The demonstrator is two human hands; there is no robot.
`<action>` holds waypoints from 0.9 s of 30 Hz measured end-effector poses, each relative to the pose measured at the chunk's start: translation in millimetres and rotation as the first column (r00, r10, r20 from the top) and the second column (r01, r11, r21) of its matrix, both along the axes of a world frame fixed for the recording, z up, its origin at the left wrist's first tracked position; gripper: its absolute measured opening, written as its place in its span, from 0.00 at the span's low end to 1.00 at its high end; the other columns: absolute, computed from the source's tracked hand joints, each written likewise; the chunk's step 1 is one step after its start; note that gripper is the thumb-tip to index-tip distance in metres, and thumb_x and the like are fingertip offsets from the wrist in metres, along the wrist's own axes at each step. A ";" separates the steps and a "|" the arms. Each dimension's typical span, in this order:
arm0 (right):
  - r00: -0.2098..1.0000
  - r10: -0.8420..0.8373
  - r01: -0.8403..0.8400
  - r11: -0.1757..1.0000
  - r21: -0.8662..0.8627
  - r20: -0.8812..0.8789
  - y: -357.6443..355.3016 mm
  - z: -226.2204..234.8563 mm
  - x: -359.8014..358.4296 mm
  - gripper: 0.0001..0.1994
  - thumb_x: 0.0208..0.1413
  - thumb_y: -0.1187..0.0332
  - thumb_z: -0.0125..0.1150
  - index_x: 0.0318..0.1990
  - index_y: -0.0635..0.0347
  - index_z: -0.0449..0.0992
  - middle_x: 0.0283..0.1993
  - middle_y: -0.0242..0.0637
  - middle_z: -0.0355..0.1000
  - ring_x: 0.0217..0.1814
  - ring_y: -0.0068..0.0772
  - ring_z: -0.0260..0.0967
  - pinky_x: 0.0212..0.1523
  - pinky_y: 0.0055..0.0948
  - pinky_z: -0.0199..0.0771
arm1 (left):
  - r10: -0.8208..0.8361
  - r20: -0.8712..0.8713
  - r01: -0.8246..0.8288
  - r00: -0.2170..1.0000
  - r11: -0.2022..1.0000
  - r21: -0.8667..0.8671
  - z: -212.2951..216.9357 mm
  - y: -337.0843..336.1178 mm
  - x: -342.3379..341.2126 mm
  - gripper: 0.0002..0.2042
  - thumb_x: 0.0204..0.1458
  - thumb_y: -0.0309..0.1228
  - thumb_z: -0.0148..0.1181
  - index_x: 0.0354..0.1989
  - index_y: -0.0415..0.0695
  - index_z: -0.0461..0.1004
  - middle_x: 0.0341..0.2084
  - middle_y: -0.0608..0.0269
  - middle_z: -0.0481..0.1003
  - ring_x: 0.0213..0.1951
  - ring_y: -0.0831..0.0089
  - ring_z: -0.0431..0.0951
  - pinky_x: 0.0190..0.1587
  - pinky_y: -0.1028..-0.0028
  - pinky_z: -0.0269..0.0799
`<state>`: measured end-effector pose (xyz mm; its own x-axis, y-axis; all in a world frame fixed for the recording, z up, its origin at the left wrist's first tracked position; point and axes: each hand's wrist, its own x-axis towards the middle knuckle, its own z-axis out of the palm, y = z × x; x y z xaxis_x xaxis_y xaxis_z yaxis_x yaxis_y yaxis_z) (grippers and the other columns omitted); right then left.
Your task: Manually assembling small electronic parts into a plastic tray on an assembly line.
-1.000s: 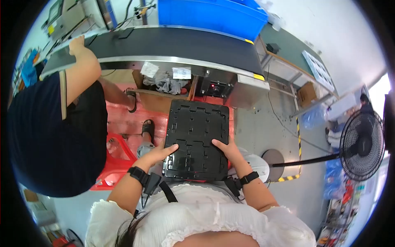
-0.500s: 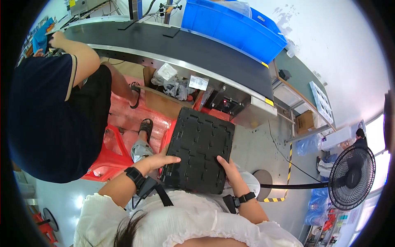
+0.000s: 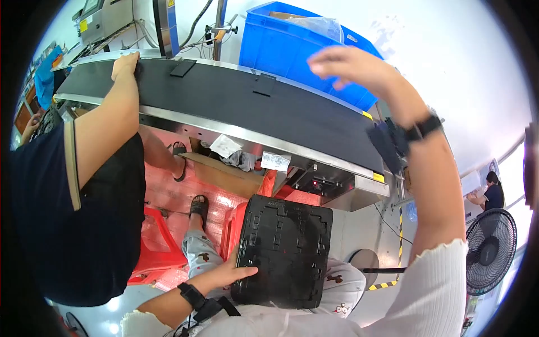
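A flat black plastic panel (image 3: 283, 253) with moulded, stepped ridges lies across my lap. My left hand (image 3: 236, 272) grips its left edge, thumb on top and the other fingers hidden underneath. Raised well away from the panel, my right hand (image 3: 351, 67) is in front of the blue plastic bin (image 3: 269, 48) at the back. Its fingers are stretched forward, slightly blurred, with nothing visible in them. Clear plastic bagging (image 3: 317, 25) shows at the bin's rim; the bin's inside is mostly hidden.
A dark conveyor belt (image 3: 224, 104) crosses ahead, carrying thin dark flat pieces (image 3: 264, 85). On the left sits a co-worker (image 3: 73, 224), one hand at the belt. Under the belt stands an open cardboard box (image 3: 224, 174). Red stools (image 3: 154, 247) and a black fan (image 3: 491, 251) flank me.
My right hand has let go of the panel's right edge and risen to the bin. My left hand still holds on. The dark pieces moved right along the belt; the co-worker's arm reached over it.
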<state>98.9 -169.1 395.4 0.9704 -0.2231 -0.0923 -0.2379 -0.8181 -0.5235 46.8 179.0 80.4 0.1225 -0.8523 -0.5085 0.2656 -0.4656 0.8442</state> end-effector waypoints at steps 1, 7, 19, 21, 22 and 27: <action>0.998 -0.061 0.064 0.995 -0.080 0.033 -13.1 -9.6 24.2 0.32 0.47 0.49 0.64 0.56 0.60 0.69 0.57 0.42 0.66 0.60 0.37 0.62 0.55 0.36 0.66 | 0.042 -0.039 -0.044 0.998 0.997 -0.061 -10.4 1.1 -4.5 0.53 0.46 0.51 0.64 0.67 0.34 0.33 0.62 0.42 0.52 0.65 0.59 0.51 0.65 0.68 0.49; 0.958 -0.150 0.040 0.914 -0.404 -0.246 -36.4 -95.3 99.3 0.46 0.38 0.54 0.70 0.65 0.64 0.55 0.68 0.50 0.52 0.71 0.46 0.49 0.67 0.36 0.52 | 0.157 0.210 -0.096 0.965 0.957 -0.272 47.9 -6.1 37.9 0.58 0.43 0.40 0.70 0.65 0.28 0.24 0.64 0.42 0.50 0.67 0.57 0.47 0.66 0.68 0.46; 0.851 0.017 0.185 0.926 -0.330 0.525 3.0 -99.7 -41.3 0.14 0.48 0.67 0.60 0.40 0.66 0.74 0.39 0.48 0.72 0.43 0.49 0.69 0.44 0.38 0.68 | 0.591 0.807 0.054 0.004 0.805 -0.590 171.7 -179.6 271.2 0.18 0.56 0.39 0.52 0.53 0.45 0.71 0.51 0.56 0.73 0.52 0.57 0.72 0.56 0.63 0.65; 0.846 -0.043 0.107 0.990 -0.091 0.532 45.1 -102.6 -71.9 0.15 0.49 0.67 0.60 0.42 0.66 0.73 0.37 0.47 0.72 0.41 0.43 0.71 0.44 0.33 0.69 | 0.481 0.682 0.338 -0.551 0.876 -0.344 130.1 -190.4 377.4 0.22 0.57 0.39 0.51 0.60 0.46 0.63 0.62 0.53 0.61 0.64 0.56 0.58 0.64 0.64 0.53; 0.903 -0.158 0.142 0.987 0.069 0.400 51.4 -109.1 -93.5 0.14 0.49 0.68 0.60 0.43 0.66 0.73 0.37 0.46 0.73 0.40 0.40 0.71 0.43 0.32 0.69 | 0.170 0.855 0.177 -0.490 0.980 -0.093 133.2 -212.5 357.1 0.25 0.57 0.38 0.50 0.63 0.48 0.58 0.65 0.55 0.54 0.66 0.57 0.52 0.66 0.64 0.48; 0.985 -0.165 0.168 0.850 0.499 -0.049 78.9 -203.6 -153.3 0.16 0.51 0.72 0.62 0.48 0.64 0.72 0.37 0.36 0.73 0.33 0.23 0.69 0.34 0.25 0.71 | -0.210 0.973 0.276 -0.099 0.934 0.229 146.8 -237.2 350.9 0.27 0.59 0.40 0.48 0.67 0.53 0.52 0.68 0.56 0.48 0.68 0.59 0.48 0.68 0.64 0.43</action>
<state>-54.4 -90.2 191.8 0.9222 -0.3040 -0.2389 -0.3501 -0.3946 -0.8496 397.7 -58.2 227.2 0.2393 -0.9692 -0.0589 -0.9618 -0.2450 0.1224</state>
